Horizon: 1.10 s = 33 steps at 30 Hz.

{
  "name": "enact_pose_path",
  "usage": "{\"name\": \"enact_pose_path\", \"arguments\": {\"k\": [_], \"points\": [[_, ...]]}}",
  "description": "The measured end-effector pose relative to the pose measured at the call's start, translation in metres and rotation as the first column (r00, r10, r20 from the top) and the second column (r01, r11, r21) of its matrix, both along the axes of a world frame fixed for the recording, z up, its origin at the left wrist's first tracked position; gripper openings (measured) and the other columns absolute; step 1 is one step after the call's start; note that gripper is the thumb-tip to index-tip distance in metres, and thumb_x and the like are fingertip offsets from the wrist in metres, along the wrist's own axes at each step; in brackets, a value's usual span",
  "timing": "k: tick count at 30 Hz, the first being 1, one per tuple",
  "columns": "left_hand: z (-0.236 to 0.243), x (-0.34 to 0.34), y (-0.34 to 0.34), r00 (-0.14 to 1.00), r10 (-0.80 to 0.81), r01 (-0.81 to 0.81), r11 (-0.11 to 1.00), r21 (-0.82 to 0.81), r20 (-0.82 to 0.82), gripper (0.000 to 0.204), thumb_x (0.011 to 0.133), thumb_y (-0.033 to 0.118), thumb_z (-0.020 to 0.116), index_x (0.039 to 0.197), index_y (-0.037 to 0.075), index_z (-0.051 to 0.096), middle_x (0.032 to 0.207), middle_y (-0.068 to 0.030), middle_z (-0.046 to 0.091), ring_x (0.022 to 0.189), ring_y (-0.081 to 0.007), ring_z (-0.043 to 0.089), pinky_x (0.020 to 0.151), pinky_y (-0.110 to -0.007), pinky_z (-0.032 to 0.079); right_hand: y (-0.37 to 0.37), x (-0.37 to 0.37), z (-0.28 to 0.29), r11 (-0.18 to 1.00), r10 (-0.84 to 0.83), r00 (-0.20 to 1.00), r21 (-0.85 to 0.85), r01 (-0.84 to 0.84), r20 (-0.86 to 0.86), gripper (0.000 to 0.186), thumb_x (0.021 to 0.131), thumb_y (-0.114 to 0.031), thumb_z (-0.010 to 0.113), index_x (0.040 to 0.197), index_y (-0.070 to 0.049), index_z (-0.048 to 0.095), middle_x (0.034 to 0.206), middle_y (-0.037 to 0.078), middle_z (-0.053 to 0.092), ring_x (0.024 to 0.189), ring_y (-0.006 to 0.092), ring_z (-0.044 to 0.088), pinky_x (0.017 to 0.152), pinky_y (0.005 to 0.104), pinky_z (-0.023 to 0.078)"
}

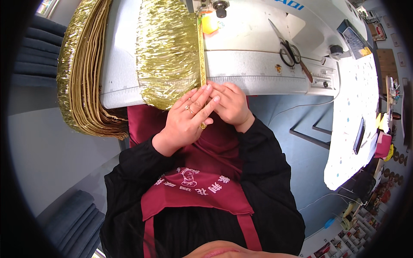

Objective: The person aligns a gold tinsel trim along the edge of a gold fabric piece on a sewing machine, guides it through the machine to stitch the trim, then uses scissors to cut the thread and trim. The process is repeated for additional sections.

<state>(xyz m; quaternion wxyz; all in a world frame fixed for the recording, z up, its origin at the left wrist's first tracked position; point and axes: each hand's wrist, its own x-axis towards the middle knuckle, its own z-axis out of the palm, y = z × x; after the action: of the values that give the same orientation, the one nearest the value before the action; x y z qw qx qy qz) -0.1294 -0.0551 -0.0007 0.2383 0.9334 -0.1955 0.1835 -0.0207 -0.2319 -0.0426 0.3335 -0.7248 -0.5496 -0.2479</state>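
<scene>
Left hand point(186, 121) + right hand point(232, 105) at narrow shiny gold strip point(201, 53), right of glittery gold fringe point(167, 51); can't tell if they're gripping.

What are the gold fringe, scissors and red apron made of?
Gold fringe: probably metallic plastic film; thin strands glint.
Scissors: likely smooth metal blades, judging by their grey; dark handles could be plastic or painted metal.
Red apron: apparently smooth cloth, since it drapes softly.

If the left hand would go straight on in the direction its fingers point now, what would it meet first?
The left hand would probably meet the right hand first, as that lies just ahead. From this view, I cannot tell whether they touch.
</scene>
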Motion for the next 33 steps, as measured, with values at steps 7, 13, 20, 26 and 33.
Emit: {"name": "enact_pose_path", "arguments": {"k": [7,13,20,26,33], "points": [[0.005,0.015,0.006,1.0,-0.005,0.006,0.999,-0.038,0.015,0.056,0.096,0.026,0.068,0.148,0.01,0.06,0.154,-0.019,0.055,0.134,-0.0332,0.06,0.114,-0.046,0.045,0.01,0.008,0.014,0.998,-0.051,0.997,-0.022,0.05,-0.049,0.019,0.09,-0.012,0.065,0.103,0.0,0.072,0.117,0.012,0.075,0.112,0.029,0.073,0.088,0.0412,0.054],[0.01,0.027,0.01,1.0,0.012,-0.011,0.995,-0.1,0.01,0.057,0.094,0.022,0.07,0.148,0.009,0.06,0.153,-0.0184,0.057,0.133,-0.0344,0.061,0.114,-0.046,0.045,0.02,0.019,0.022,0.995,-0.095,0.994,-0.01,0.094,-0.055,0.02,0.088,-0.01,0.067,0.103,0.002,0.072,0.118,0.016,0.075,0.106,0.0294,0.073,0.088,0.0421,0.054],[0.012,0.034,0.015,1.0,0.005,-0.004,0.995,-0.1,0.011,0.057,0.094,0.021,0.069,0.149,0.008,0.06,0.152,-0.0191,0.057,0.134,-0.0347,0.061,0.114,-0.046,0.045,0.026,0.02,0.023,0.99,-0.137,0.987,-0.025,0.135,-0.081,0.018,0.086,-0.009,0.067,0.099,0.0,0.075,0.116,0.013,0.073,0.114,0.0281,0.07,0.09,0.0409,0.053],[0.011,0.028,0.015,1.0,0.023,-0.023,0.996,-0.087,0.006,0.053,0.095,0.019,0.068,0.147,0.009,0.062,0.156,-0.0221,0.05,0.138,-0.0399,0.055,0.113,-0.049,0.045,0.019,0.019,0.022,0.993,-0.117,0.991,-0.037,0.115,-0.06,0.019,0.087,-0.01,0.068,0.102,-0.002,0.075,0.117,0.01,0.075,0.113,0.0264,0.072,0.086,0.0393,0.053],[0.011,0.022,0.015,0.996,0.088,-0.091,0.984,-0.154,-0.024,0.053,0.091,0.017,0.071,0.144,0.013,0.065,0.15,-0.0231,0.053,0.134,-0.0442,0.056,0.108,-0.051,0.048,0.01,0.014,0.017,0.993,-0.112,0.993,-0.037,0.111,-0.035,0.018,0.086,-0.012,0.069,0.101,-0.005,0.076,0.114,0.007,0.076,0.112,0.0251,0.073,0.083,0.0373,0.052]]}}
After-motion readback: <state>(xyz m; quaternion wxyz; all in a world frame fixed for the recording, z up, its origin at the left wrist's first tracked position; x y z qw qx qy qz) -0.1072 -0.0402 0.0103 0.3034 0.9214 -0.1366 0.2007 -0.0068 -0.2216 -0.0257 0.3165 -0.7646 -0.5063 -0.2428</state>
